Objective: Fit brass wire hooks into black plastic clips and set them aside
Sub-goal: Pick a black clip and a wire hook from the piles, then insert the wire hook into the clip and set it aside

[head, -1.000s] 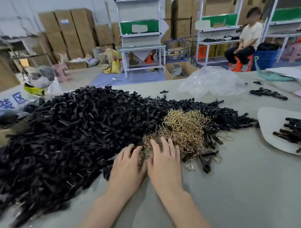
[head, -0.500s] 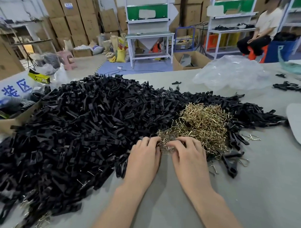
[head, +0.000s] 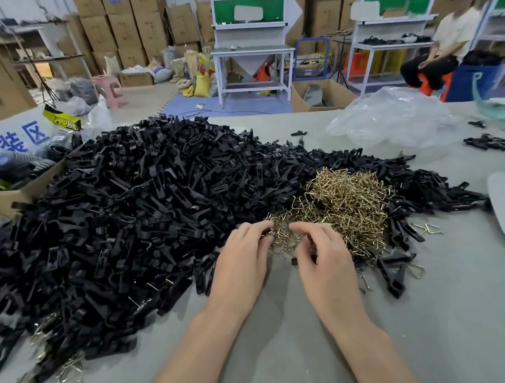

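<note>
We find both hands at the near edge of the brass wire hooks (head: 348, 200), which lie in a tangled mound on the grey table (head: 269, 335), right of centre. The left hand (head: 243, 257) has its fingers curled inward, the tips dug into the near clump of hooks. The right hand (head: 326, 259) faces it, fingers and thumb bent round the same clump. We cannot tell whether any single hook is singled out.

The black plastic clips (head: 147, 205) form a large heap across the left and far side of the table, touching the hook mound on its left, far and right sides. A few loose hooks (head: 427, 228) lie on the bare table just right of the mound. Farther right, a clear plastic bag (head: 391, 118) lies crumpled. A cardboard box (head: 5, 200) sits at the left edge.
</note>
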Available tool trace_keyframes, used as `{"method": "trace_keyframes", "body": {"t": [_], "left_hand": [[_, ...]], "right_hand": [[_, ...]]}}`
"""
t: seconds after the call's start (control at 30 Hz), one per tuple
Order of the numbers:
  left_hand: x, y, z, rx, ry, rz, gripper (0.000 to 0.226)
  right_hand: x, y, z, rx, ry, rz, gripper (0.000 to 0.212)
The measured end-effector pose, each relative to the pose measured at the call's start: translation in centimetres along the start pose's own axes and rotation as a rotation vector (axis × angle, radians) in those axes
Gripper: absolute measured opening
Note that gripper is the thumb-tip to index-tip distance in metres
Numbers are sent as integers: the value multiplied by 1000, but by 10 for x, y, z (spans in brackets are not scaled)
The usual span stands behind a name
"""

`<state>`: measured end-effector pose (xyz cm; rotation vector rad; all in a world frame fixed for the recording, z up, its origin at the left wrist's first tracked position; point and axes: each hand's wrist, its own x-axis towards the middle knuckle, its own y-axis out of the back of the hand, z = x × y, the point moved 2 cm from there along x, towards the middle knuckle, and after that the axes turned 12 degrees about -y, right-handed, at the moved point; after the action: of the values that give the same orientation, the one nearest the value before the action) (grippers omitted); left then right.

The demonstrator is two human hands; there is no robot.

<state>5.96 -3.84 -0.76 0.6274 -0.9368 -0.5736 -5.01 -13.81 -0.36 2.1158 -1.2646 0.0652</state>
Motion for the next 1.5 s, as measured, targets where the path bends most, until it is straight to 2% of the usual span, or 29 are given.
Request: {"method": "trace_keyframes", "body": {"t": [0.13,0.23,0.37,0.43,0.5,0.6,0.77,0.87,1.0,1.1,1.27,1.37,1.5], "left_hand": [[-2,4,-5,-135,108,111,26],[-3,2,-4,-119,123,80,28],[-2,1,-3,8,145,17,37],[-2,2,-3,3,184,26,45],[-3,3,-2,-38,209,46,53],[-4,4,0,-125,170,69,53],[-5,9,4,-169,110,172,47],[-3,11,2,-293,174,228,36],[-2,12,6,-694,290,223,25],[-1,12,14,-792,262,179,25],[-2,7,25,-865,270,61,31],[-2,5,32,-897,255,13,34],[-2,2,34,-1010,329,125,27]], "right_hand": [[0,0,0,196,-94,-104,34],[-1,0,1,208,-134,-141,34],[-1,5,-2,183,-90,-96,33],[-3,9,0,58,-29,-57,32],[-7,13,4,-166,4,-17,27],[-12,18,11,-385,-52,-39,19],[-11,18,14,-522,-40,-207,31],[-10,18,12,-532,2,-222,30],[-9,19,6,-116,-26,-199,23],[-7,20,4,109,-82,-208,26],[0,20,7,486,-314,-266,43],[3,19,10,698,-445,-273,35],[4,15,11,996,-565,-338,26]]}}
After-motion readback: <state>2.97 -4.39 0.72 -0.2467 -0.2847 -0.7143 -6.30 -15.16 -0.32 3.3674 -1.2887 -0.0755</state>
